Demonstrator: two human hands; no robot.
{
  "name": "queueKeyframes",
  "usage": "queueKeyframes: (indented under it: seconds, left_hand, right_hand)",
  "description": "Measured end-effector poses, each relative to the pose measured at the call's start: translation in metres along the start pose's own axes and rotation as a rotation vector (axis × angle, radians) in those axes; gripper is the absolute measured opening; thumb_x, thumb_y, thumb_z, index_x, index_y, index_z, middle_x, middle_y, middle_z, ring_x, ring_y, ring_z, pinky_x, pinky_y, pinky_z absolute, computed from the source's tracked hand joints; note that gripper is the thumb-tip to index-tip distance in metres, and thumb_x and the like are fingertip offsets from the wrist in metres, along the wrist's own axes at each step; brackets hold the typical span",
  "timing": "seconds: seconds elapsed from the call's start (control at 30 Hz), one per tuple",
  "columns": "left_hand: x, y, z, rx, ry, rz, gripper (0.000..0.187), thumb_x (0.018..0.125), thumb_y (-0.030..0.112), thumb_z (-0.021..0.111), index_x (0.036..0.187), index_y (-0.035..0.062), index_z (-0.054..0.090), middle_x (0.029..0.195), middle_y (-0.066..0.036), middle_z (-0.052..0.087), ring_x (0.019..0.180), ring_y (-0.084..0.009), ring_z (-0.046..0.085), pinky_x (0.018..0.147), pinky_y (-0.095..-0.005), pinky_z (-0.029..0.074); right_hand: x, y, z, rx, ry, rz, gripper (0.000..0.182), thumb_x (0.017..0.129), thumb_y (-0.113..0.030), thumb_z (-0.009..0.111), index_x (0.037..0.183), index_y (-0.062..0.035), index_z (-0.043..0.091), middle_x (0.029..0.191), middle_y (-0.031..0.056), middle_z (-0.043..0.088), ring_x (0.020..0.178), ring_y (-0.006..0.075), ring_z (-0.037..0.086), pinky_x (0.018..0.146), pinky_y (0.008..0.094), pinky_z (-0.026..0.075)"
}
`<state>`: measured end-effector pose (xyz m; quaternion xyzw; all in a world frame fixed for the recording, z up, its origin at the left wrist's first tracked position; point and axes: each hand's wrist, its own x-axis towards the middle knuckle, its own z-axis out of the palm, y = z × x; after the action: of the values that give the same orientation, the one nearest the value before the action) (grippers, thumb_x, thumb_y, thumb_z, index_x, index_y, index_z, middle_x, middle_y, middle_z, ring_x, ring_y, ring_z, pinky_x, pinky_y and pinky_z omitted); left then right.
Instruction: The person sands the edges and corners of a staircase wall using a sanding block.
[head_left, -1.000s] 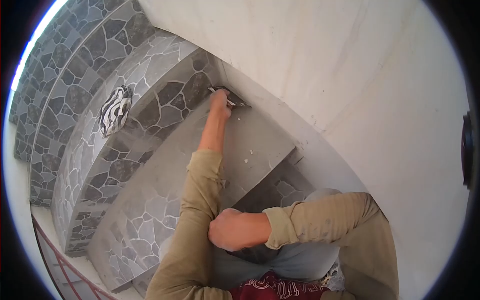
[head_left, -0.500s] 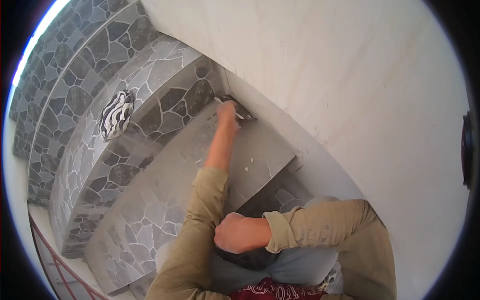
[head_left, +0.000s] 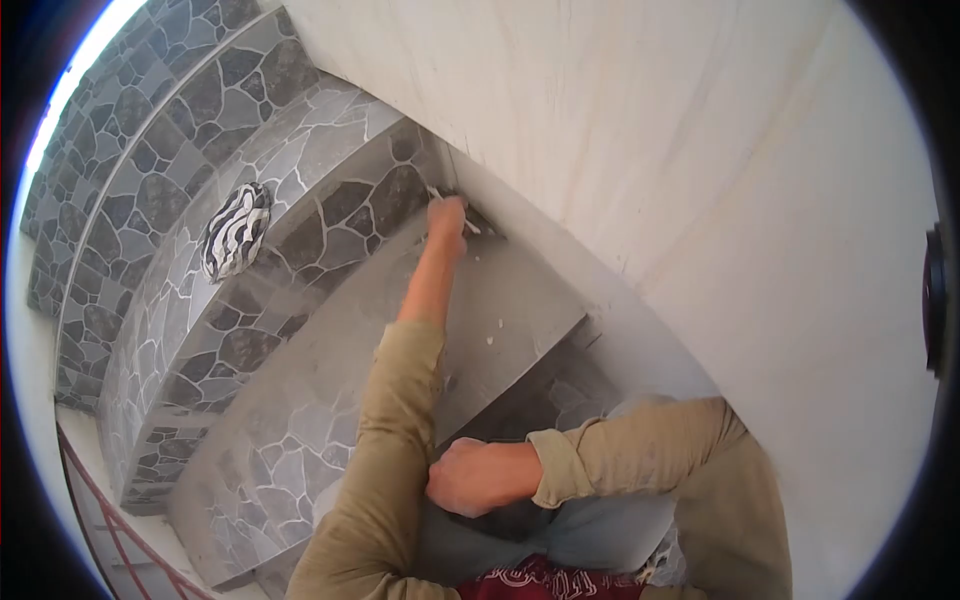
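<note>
My left hand is stretched out to the inner corner of a grey step, its fingers closed round a thin, light-coloured object whose ends show at either side of the fist. A dark patch lies beside that hand, against the base of the pale wall. My right hand is closed in a fist near my left forearm, above my lap. Whatever may be inside its fingers is hidden. Small white bits lie on the step.
A black-and-white striped bundle rests on the stone-patterned step at the left. Curved steps rise behind it. A red railing stands at the lower left. The pale wall bounds the right side.
My left hand and forearm have shifted slightly left and up, and less of the dark patch shows beside them. My right hand has hardly moved.
</note>
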<state>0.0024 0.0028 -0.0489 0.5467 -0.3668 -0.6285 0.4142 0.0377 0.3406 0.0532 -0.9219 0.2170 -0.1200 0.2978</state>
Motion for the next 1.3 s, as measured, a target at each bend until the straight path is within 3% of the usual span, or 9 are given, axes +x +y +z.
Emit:
queueKeyframes:
  seconds: [0.17, 0.3, 0.47, 0.57, 0.63, 0.8, 0.9, 1.13, 1.3]
  left_hand:
    - [0.008, -0.006, -0.010, -0.117, -0.042, -0.038, 0.014, 0.086, 0.009, 0.060, 0.097, -0.0006, 0.058, 0.085, -0.010, 0.056, 0.075, -0.0229, 0.056, 0.065, -0.0392, 0.045]
    - [-0.074, -0.006, 0.013, 0.141, 0.046, 0.100, 0.027, 0.088, 0.012, 0.061, 0.109, -0.0043, 0.058, 0.098, -0.015, 0.060, 0.086, -0.0250, 0.058, 0.072, -0.0401, 0.049]
    - [-0.034, -0.021, 0.000, -0.151, 0.056, -0.049, 0.026, 0.087, 0.017, 0.064, 0.104, -0.0020, 0.061, 0.097, -0.015, 0.061, 0.089, -0.0229, 0.059, 0.069, -0.0386, 0.048]
    - [-0.050, -0.012, 0.003, -0.144, -0.067, -0.020, 0.026, 0.085, 0.012, 0.058, 0.100, -0.0087, 0.059, 0.094, -0.013, 0.062, 0.091, -0.0238, 0.058, 0.079, -0.0387, 0.045]
    - [-0.068, -0.030, 0.015, 0.055, -0.018, 0.142, 0.023, 0.085, 0.012, 0.057, 0.098, -0.0073, 0.059, 0.091, -0.013, 0.061, 0.087, -0.0239, 0.058, 0.074, -0.0387, 0.045]
    - [-0.028, -0.007, 0.002, -0.176, -0.018, -0.076, 0.018, 0.085, 0.011, 0.057, 0.097, -0.0014, 0.057, 0.083, -0.008, 0.052, 0.070, -0.0207, 0.051, 0.060, -0.0378, 0.041]
    - [-0.057, -0.007, 0.003, -0.038, -0.054, -0.081, 0.004, 0.087, 0.008, 0.059, 0.088, 0.0047, 0.056, 0.079, -0.006, 0.053, 0.066, -0.0183, 0.052, 0.056, -0.0342, 0.040]
    - [-0.015, -0.005, 0.003, -0.127, -0.031, -0.084, 0.008, 0.087, 0.009, 0.058, 0.081, 0.0061, 0.052, 0.075, -0.004, 0.043, 0.062, -0.0150, 0.038, 0.052, -0.0344, 0.034]
    - [-0.057, -0.012, 0.013, -0.115, 0.005, -0.036, 0.005, 0.087, 0.009, 0.058, 0.087, 0.0049, 0.056, 0.078, -0.006, 0.050, 0.064, -0.0159, 0.046, 0.051, -0.0345, 0.034]
  right_hand:
    - [0.006, -0.001, -0.002, -0.069, -0.024, 0.005, 0.013, 0.070, -0.017, 0.066, 0.075, -0.0070, 0.073, 0.072, 0.0125, 0.070, 0.069, 0.0313, 0.070, 0.053, 0.0424, 0.051]
    - [0.010, 0.000, 0.006, -0.021, -0.167, 0.053, 0.013, 0.068, -0.016, 0.068, 0.074, -0.0070, 0.073, 0.074, 0.0127, 0.071, 0.071, 0.0303, 0.071, 0.053, 0.0423, 0.051]
    - [0.018, -0.005, -0.018, -0.061, -0.140, -0.002, 0.014, 0.075, -0.014, 0.064, 0.077, -0.0028, 0.072, 0.076, 0.0147, 0.072, 0.075, 0.0319, 0.072, 0.058, 0.0412, 0.055]
    - [0.018, -0.006, -0.013, -0.062, -0.154, 0.040, 0.014, 0.076, -0.014, 0.064, 0.077, -0.0027, 0.072, 0.077, 0.0141, 0.072, 0.076, 0.0312, 0.073, 0.058, 0.0417, 0.055]
    - [0.014, -0.001, -0.011, -0.072, -0.129, 0.073, 0.014, 0.076, -0.014, 0.064, 0.077, -0.0028, 0.072, 0.077, 0.0138, 0.073, 0.076, 0.0309, 0.073, 0.057, 0.0421, 0.055]
    - [0.032, -0.006, -0.017, -0.062, -0.331, 0.056, 0.015, 0.078, -0.013, 0.062, 0.079, -0.0027, 0.073, 0.082, 0.0150, 0.073, 0.079, 0.0319, 0.073, 0.060, 0.0423, 0.056]
    - [0.019, 0.000, -0.015, -0.083, -0.136, 0.111, 0.016, 0.079, -0.014, 0.063, 0.080, -0.0028, 0.074, 0.082, 0.0142, 0.074, 0.079, 0.0316, 0.073, 0.060, 0.0420, 0.056]
    - [0.030, -0.002, -0.005, -0.073, -0.211, -0.021, 0.014, 0.072, -0.015, 0.067, 0.080, -0.0079, 0.076, 0.080, 0.0131, 0.074, 0.076, 0.0303, 0.073, 0.056, 0.0429, 0.054]
    - [0.015, 0.004, -0.009, -0.098, -0.282, 0.171, 0.016, 0.079, -0.015, 0.062, 0.082, -0.0027, 0.072, 0.080, 0.0146, 0.072, 0.078, 0.0333, 0.072, 0.062, 0.0421, 0.056]
